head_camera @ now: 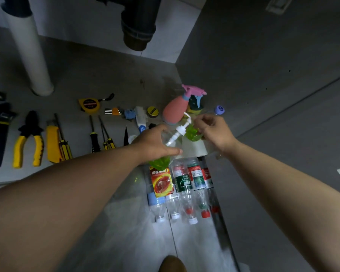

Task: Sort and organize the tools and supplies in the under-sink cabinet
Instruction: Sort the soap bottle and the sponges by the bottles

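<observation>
Fingers of your left hand [155, 143] curl round the tilted pump bottle [176, 133], just in front of the pink spray bottle [175, 109]. Your right hand [213, 129] grips a small green bottle [191, 133] just below that sprayer.

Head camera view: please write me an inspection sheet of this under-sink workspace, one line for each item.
surface: grey cabinet floor, dimly lit
job's things: yellow-handled pliers, yellow tape measure, screwdrivers in a row; pink spray bottle; clear plastic bottles lying side by side
clutter: nothing seen
grips: left hand holds clear pump bottle with green liquid; right hand holds small green bottle
cables: nothing seen
surroundings: white pipe, dark drain trap
</observation>
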Demonstrator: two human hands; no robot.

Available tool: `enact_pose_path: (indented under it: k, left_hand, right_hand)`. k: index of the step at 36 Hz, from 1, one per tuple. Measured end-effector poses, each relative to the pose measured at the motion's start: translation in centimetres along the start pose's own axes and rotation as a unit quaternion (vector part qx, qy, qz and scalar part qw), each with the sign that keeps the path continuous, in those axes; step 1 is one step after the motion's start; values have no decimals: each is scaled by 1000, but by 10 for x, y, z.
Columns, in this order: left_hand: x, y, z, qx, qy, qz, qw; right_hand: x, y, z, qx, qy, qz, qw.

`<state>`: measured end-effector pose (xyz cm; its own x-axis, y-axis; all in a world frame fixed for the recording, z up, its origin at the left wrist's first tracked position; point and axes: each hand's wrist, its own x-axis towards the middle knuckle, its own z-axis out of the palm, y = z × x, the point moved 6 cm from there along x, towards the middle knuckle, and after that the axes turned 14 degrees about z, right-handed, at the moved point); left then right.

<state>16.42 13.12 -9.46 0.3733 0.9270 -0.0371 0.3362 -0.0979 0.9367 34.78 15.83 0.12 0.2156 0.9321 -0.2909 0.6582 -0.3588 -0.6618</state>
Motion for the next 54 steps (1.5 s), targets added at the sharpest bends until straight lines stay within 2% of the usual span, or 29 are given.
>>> enact_pose_path:
  k: [3, 4, 6, 8, 10, 12, 17, 24, 31, 35, 41, 48, 54]
  left_hand:
    - [0, -7, -10, -14, 59, -26, 998]
    - [0, -9, -12, -20, 72, -32, 997]
    - [2, -12, -15, -33, 95, -37, 994]
    - [3, -12, -16, -45, 116, -36, 992]
    - [3, -11, -15, -52, 124, -35, 990]
    - [3, -9, -13, -59, 127, -33, 990]
    - [1, -2, -7, -77, 113, -28, 990]
    - [-20, 47, -2, -64, 88, -32, 994]
    - [-68, 122, 10, -33, 47, -29, 998]
    - [-102, 158, 19, -39, 35, -28, 998]
    - [-140, 194, 31, -51, 38, -28, 998]
    - [-159, 204, 39, -111, 53, -39, 992]
    - [-140, 213, 39, -84, 31, -15, 996]
  right_hand:
    - [22, 6, -32, -136, 181, 28, 974]
    - [29, 7, -40, -169, 213, 41, 962]
    - [44, 8, -48, -226, 209, 57, 950]
    - [61, 11, -48, -273, 167, 70, 945]
    - [72, 14, -43, -303, 129, 79, 941]
    - [75, 16, -37, -314, 123, 73, 939]
    - [44, 18, -37, -287, 187, 49, 938]
    - [-43, 25, -74, -209, 206, 6, 956]
    - [-146, 48, -122, -103, 164, -10, 981]
    - [-200, 74, -133, -59, 126, 15, 990]
    - [-248, 118, -122, -139, 29, 45, 989]
    - [-257, 172, -95, -208, -26, 94, 973]
    - [-240, 218, -61, -233, -48, 139, 961]
